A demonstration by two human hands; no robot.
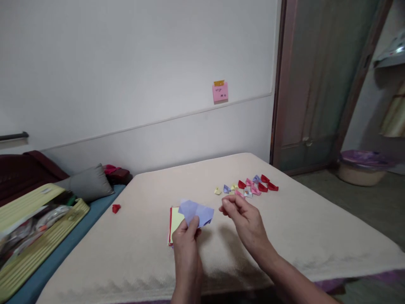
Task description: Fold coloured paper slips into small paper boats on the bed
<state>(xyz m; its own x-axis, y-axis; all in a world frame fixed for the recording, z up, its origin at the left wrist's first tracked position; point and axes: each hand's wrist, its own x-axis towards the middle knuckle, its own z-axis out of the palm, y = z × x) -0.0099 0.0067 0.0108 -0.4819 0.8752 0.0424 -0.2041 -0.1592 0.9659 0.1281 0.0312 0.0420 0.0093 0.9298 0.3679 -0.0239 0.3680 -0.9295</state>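
In the head camera's view, two bare hands work above a table spread with a cream cloth point(139, 249). The left hand point(186, 245) reaches up from the bottom centre, pinching a piece of lavender paper point(191, 210) by its lower edge. The thumb lies flat on the face towards the viewer, with the fingers curled behind it. The paper is partly folded, and most of it stands out above and to both sides of the thumb tip, in the air over the cloth.

The right hand point(248, 221) comes in from the lower right. Its thumb and fingertips are pressed together, just beside the paper's right edge but not touching it; whether they pinch anything small cannot be told.

Behind the left hand lies a stack point(175, 220) of square sheets, pale yellow on top, with red edges showing; the paper overlaps it from this angle. Beyond the right hand, small folded shapes point(255, 190) in red, pink, yellow, blue and white sit grouped on the cloth. A red scrap point(116, 208) lies alone near the left edge. A pink note point(220, 93) is taped to the white wall point(126, 71).
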